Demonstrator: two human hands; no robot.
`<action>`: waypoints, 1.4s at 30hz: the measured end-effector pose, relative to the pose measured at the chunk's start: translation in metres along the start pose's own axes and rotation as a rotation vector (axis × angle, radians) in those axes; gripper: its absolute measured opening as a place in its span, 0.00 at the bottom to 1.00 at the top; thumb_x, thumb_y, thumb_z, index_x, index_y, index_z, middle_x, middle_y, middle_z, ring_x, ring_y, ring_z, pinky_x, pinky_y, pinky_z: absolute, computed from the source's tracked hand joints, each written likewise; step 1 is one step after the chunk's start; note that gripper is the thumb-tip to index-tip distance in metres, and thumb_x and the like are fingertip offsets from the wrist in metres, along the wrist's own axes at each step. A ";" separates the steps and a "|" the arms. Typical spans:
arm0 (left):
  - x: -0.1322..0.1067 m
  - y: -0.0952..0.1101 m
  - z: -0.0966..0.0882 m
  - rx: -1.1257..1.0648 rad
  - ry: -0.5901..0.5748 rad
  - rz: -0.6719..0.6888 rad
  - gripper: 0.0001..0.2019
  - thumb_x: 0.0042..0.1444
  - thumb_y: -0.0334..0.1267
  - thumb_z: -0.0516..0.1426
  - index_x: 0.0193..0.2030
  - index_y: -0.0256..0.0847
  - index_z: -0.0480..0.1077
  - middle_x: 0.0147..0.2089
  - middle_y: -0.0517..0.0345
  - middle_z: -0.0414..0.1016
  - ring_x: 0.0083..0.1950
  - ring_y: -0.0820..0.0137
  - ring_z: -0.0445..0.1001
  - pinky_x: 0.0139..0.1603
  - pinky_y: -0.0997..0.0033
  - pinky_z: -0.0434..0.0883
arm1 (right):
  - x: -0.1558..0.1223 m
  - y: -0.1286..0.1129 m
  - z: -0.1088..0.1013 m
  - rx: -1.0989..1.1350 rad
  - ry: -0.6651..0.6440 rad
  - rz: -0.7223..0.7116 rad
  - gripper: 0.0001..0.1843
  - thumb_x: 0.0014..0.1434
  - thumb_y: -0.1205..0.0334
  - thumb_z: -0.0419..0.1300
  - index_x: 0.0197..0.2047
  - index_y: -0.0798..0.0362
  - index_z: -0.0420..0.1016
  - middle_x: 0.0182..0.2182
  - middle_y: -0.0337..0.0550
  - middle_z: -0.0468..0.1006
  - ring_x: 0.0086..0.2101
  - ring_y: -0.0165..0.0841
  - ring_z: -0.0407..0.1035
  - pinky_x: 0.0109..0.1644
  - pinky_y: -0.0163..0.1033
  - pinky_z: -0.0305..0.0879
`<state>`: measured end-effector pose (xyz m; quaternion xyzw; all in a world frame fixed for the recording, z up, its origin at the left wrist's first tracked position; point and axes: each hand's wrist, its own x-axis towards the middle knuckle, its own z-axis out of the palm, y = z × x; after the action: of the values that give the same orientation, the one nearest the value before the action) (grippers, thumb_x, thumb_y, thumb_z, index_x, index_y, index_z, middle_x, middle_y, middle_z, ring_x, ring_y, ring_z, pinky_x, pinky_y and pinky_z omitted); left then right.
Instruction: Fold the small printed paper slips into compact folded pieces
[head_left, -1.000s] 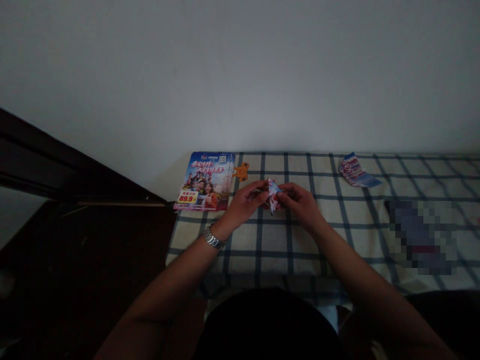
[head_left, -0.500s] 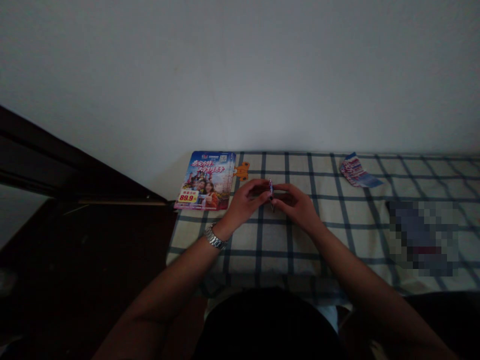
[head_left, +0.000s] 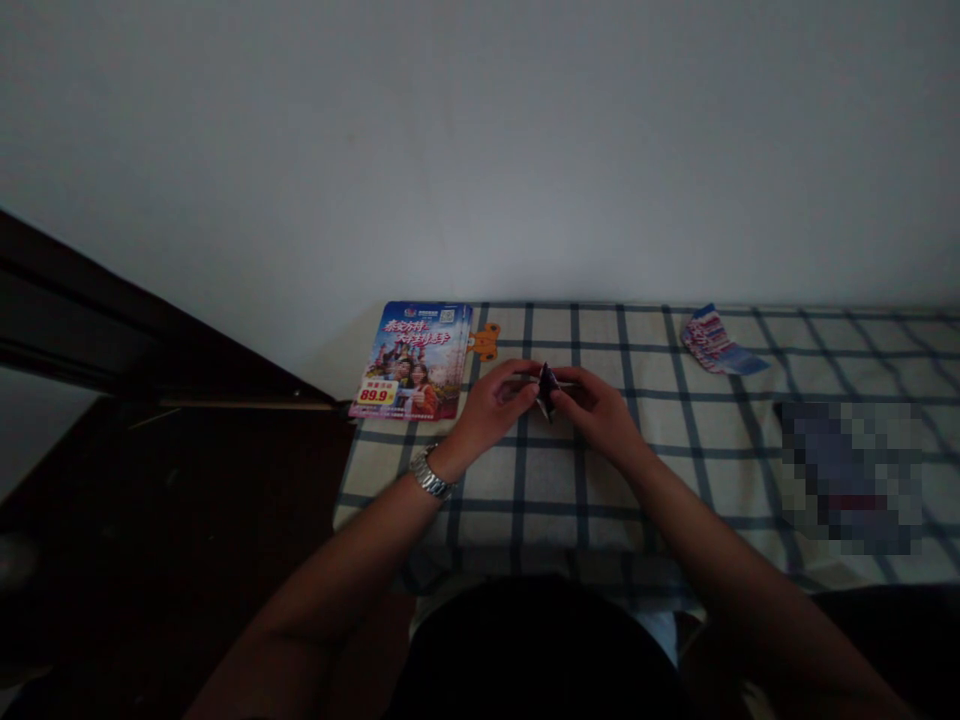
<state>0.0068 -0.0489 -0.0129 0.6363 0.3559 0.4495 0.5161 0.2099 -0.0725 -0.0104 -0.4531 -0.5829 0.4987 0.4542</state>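
Between my two hands, above the checked cloth, is a small folded paper (head_left: 547, 392), seen nearly edge-on with its layers slightly parted. My left hand (head_left: 495, 402), with a metal watch on the wrist, pinches its left side between thumb and fingers. From the other side my right hand (head_left: 600, 408) grips the same paper, thumb nearest me. What is printed on it is too dark to read. Left of my hands lies a stack of printed flyers (head_left: 412, 365), blue and pink, marked 89.9. A fanned pile of folded papers (head_left: 716, 343) rests at the far right.
The blue-and-cream checked cloth (head_left: 555, 500) covers the surface up to the pale wall (head_left: 525, 150). An orange bear-shaped figure (head_left: 486, 342) lies beside the flyers. A pixelated dark item (head_left: 840, 470) sits at the right. Dark floor (head_left: 225, 520) shows to the left.
The folded paper in my fingers has opened a little into a narrow wedge and turned, showing more of its dark inner side. Both hands stay in nearly the same place.
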 end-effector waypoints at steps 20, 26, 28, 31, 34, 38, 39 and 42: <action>0.000 0.002 -0.009 0.222 -0.114 0.142 0.14 0.73 0.41 0.54 0.60 0.50 0.75 0.57 0.52 0.78 0.58 0.64 0.76 0.61 0.57 0.75 | 0.003 0.004 -0.004 0.283 0.090 0.119 0.19 0.60 0.47 0.70 0.50 0.45 0.77 0.44 0.41 0.84 0.42 0.36 0.80 0.48 0.44 0.81; 0.000 0.003 -0.006 0.270 -0.081 0.130 0.14 0.71 0.37 0.54 0.58 0.47 0.77 0.52 0.53 0.79 0.51 0.66 0.78 0.57 0.61 0.75 | 0.001 -0.002 -0.003 0.217 0.085 0.112 0.20 0.59 0.44 0.70 0.50 0.45 0.77 0.46 0.42 0.83 0.43 0.38 0.79 0.47 0.46 0.81; 0.000 0.004 -0.006 0.282 -0.091 0.140 0.14 0.70 0.34 0.55 0.57 0.46 0.77 0.50 0.53 0.79 0.51 0.66 0.78 0.57 0.62 0.75 | 0.001 -0.002 -0.002 0.179 0.088 0.096 0.22 0.55 0.46 0.74 0.48 0.46 0.76 0.46 0.43 0.82 0.43 0.38 0.79 0.49 0.46 0.81; -0.001 0.005 -0.007 0.283 -0.107 0.142 0.14 0.69 0.34 0.55 0.57 0.45 0.77 0.50 0.52 0.78 0.50 0.66 0.77 0.55 0.63 0.75 | 0.002 -0.001 -0.002 0.131 0.080 0.059 0.22 0.54 0.49 0.75 0.48 0.46 0.76 0.46 0.43 0.82 0.44 0.38 0.79 0.55 0.47 0.78; -0.002 0.004 -0.006 0.214 -0.113 0.120 0.13 0.70 0.39 0.56 0.58 0.46 0.75 0.53 0.52 0.78 0.54 0.65 0.77 0.57 0.63 0.75 | 0.003 0.000 -0.002 0.067 0.077 0.012 0.22 0.55 0.49 0.74 0.49 0.47 0.76 0.46 0.43 0.82 0.46 0.38 0.78 0.56 0.47 0.77; 0.001 0.001 -0.002 0.126 -0.031 0.046 0.20 0.69 0.47 0.58 0.64 0.44 0.70 0.55 0.50 0.78 0.52 0.64 0.78 0.54 0.65 0.76 | 0.001 0.002 -0.001 0.024 0.032 -0.021 0.20 0.58 0.51 0.72 0.50 0.46 0.75 0.46 0.43 0.82 0.44 0.37 0.79 0.53 0.45 0.78; 0.002 0.000 -0.002 0.137 -0.003 0.024 0.19 0.68 0.48 0.59 0.61 0.43 0.71 0.52 0.51 0.79 0.50 0.65 0.79 0.52 0.65 0.76 | 0.000 0.002 0.000 0.017 0.016 -0.023 0.20 0.58 0.51 0.72 0.50 0.46 0.75 0.46 0.43 0.82 0.44 0.37 0.79 0.52 0.45 0.78; 0.004 -0.002 -0.002 0.180 0.022 -0.029 0.16 0.66 0.50 0.60 0.51 0.40 0.75 0.45 0.53 0.80 0.45 0.65 0.79 0.48 0.66 0.76 | -0.002 0.003 0.002 -0.001 -0.027 -0.018 0.19 0.60 0.51 0.71 0.52 0.45 0.75 0.44 0.43 0.83 0.43 0.38 0.79 0.51 0.45 0.78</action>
<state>0.0064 -0.0439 -0.0134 0.6701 0.4096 0.4152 0.4592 0.2085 -0.0750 -0.0141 -0.4414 -0.5932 0.5002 0.4507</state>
